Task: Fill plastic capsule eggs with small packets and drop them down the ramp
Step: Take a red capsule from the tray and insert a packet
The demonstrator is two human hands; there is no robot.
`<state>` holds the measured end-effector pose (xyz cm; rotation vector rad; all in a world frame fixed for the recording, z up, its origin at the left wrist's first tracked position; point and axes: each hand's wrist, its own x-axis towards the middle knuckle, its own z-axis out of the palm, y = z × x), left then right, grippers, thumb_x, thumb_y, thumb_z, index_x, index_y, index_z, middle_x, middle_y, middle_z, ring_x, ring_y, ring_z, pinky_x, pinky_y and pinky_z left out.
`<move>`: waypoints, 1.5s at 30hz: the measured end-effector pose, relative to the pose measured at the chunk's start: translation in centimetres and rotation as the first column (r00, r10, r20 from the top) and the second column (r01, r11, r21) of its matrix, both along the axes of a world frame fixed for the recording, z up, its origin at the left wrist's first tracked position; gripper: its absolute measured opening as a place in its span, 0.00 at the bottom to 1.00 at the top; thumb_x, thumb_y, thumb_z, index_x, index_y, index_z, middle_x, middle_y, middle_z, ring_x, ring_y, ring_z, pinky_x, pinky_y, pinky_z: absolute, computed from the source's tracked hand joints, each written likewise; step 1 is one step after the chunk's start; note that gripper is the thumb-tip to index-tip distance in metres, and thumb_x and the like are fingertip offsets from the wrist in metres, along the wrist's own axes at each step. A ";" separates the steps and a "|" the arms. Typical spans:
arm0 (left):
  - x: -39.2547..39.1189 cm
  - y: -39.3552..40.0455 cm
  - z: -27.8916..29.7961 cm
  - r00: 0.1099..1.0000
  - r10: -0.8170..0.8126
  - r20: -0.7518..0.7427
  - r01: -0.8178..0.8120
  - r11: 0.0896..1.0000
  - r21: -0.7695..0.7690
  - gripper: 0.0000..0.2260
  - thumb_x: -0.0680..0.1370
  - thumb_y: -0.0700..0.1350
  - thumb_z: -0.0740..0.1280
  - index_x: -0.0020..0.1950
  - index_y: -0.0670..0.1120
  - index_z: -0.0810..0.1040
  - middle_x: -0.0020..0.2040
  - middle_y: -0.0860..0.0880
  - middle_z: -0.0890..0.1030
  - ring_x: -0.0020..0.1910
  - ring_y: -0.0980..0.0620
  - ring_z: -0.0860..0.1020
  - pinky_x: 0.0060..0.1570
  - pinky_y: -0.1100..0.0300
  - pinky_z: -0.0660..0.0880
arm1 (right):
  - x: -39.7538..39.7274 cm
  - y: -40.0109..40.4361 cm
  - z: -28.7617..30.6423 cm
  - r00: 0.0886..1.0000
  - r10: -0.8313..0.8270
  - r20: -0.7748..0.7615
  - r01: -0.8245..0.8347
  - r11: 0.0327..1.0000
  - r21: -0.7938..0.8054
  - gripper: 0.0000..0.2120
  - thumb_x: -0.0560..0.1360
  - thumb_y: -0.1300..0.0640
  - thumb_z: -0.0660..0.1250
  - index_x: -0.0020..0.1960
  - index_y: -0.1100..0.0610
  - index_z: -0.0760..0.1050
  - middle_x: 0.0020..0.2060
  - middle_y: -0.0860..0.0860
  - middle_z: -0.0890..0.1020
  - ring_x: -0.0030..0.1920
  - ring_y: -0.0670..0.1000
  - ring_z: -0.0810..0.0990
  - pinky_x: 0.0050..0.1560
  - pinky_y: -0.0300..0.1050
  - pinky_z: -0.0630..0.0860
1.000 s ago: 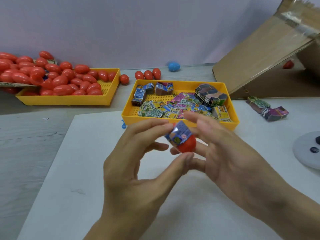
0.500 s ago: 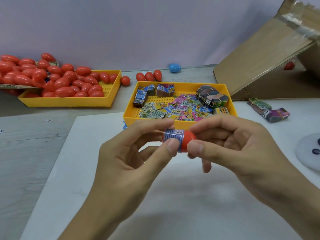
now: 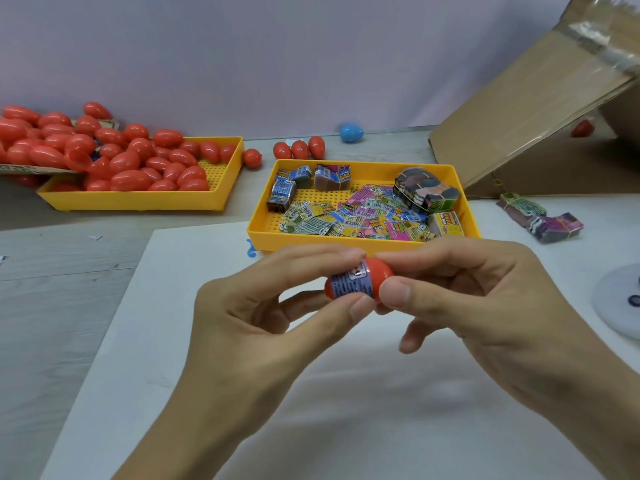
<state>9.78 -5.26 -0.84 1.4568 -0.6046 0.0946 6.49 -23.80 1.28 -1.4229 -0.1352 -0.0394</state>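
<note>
i see both hands pinching one red egg [image 3: 375, 277] above the white tabletop [image 3: 207, 341]: left hand [image 3: 263, 327] on the blue packet [image 3: 349, 284] wrapped in it, right hand [image 3: 485, 306] on the red end, just before the yellow packet tray [image 3: 363, 244].

Right hand [image 3: 485, 306]: fingers now curled round the red egg half [image 3: 379, 271], no longer spread.
Packet [image 3: 351, 284]: now wedged between both halves.

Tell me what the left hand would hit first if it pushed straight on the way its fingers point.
The left hand points forward and right; past the red egg it pinches, it would probably meet the near wall of the yellow packet tray, though depth is uncertain.
</note>
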 end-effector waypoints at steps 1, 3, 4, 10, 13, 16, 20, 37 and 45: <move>0.0 -0.1 -0.1 1.000 -0.001 -0.001 0.001 1.000 -0.001 0.12 0.70 0.42 0.75 0.53 0.47 0.85 0.52 0.50 0.86 0.55 0.47 0.84 0.50 0.62 0.80 | 0.0 0.0 0.0 1.000 0.002 -0.006 -0.002 1.000 0.005 0.11 0.61 0.56 0.77 0.43 0.55 0.87 0.38 0.56 0.87 0.36 0.50 0.85 0.29 0.42 0.79; -0.1 -0.2 -0.2 1.000 0.004 0.012 -0.004 1.000 0.004 0.13 0.70 0.41 0.75 0.54 0.47 0.86 0.53 0.49 0.86 0.55 0.47 0.83 0.50 0.62 0.80 | 0.0 0.1 -0.1 1.000 0.007 -0.010 -0.007 1.000 0.008 0.10 0.61 0.57 0.78 0.43 0.54 0.87 0.39 0.56 0.87 0.37 0.49 0.85 0.29 0.42 0.79; -0.1 -0.2 -0.3 1.000 0.006 0.020 -0.006 1.000 0.012 0.13 0.70 0.41 0.75 0.54 0.46 0.86 0.53 0.49 0.86 0.56 0.47 0.83 0.50 0.61 0.80 | 0.0 0.1 -0.1 1.000 0.011 -0.011 -0.011 1.000 0.007 0.10 0.62 0.58 0.80 0.43 0.54 0.87 0.40 0.56 0.87 0.37 0.49 0.85 0.29 0.42 0.80; 0.0 0.0 -0.1 0.994 0.006 0.105 -0.015 0.997 0.079 0.14 0.72 0.41 0.74 0.57 0.46 0.83 0.53 0.50 0.84 0.55 0.47 0.83 0.50 0.61 0.81 | 0.1 0.1 -0.1 0.997 0.040 -0.073 -0.038 0.999 0.034 0.11 0.60 0.55 0.76 0.42 0.54 0.87 0.36 0.56 0.86 0.36 0.49 0.85 0.29 0.41 0.79; 0.1 0.3 0.3 0.982 0.031 0.187 -0.056 0.990 0.130 0.15 0.72 0.45 0.75 0.58 0.47 0.82 0.54 0.50 0.83 0.56 0.43 0.82 0.48 0.58 0.80 | 0.1 0.1 0.1 0.994 0.047 -0.096 -0.044 0.998 0.033 0.12 0.60 0.54 0.77 0.42 0.55 0.87 0.36 0.57 0.86 0.35 0.49 0.84 0.27 0.41 0.78; 0.1 0.4 0.2 0.966 0.049 0.253 -0.088 0.985 0.147 0.14 0.72 0.44 0.75 0.57 0.47 0.82 0.53 0.49 0.83 0.54 0.43 0.82 0.47 0.57 0.81 | 0.1 0.1 0.2 0.994 0.036 -0.105 -0.036 0.999 0.005 0.12 0.60 0.54 0.77 0.42 0.56 0.87 0.35 0.56 0.85 0.34 0.49 0.83 0.26 0.40 0.77; 0.1 0.1 -0.2 0.967 0.049 0.251 -0.088 0.985 0.149 0.13 0.72 0.43 0.75 0.56 0.46 0.83 0.52 0.50 0.83 0.53 0.43 0.83 0.49 0.56 0.82 | 0.1 0.0 0.3 0.994 0.025 -0.104 -0.026 1.000 -0.004 0.12 0.58 0.55 0.79 0.41 0.55 0.87 0.34 0.56 0.85 0.34 0.49 0.83 0.25 0.40 0.76; 0.1 -0.2 -0.9 0.989 0.027 0.143 -0.040 0.995 0.086 0.17 0.72 0.42 0.75 0.60 0.47 0.81 0.55 0.50 0.84 0.56 0.44 0.82 0.50 0.59 0.81 | 0.1 0.2 0.2 0.967 0.022 -0.254 -0.013 0.999 0.036 0.11 0.62 0.49 0.75 0.35 0.57 0.84 0.34 0.55 0.84 0.31 0.47 0.80 0.22 0.38 0.73; -0.5 -0.9 -1.6 0.990 0.079 0.118 -0.090 0.992 0.087 0.13 0.72 0.43 0.75 0.55 0.45 0.84 0.53 0.49 0.85 0.53 0.44 0.83 0.48 0.58 0.81 | -0.1 0.9 -0.3 0.965 -0.048 -0.259 0.045 0.999 -0.016 0.12 0.62 0.46 0.74 0.33 0.56 0.84 0.32 0.53 0.83 0.31 0.47 0.80 0.22 0.38 0.71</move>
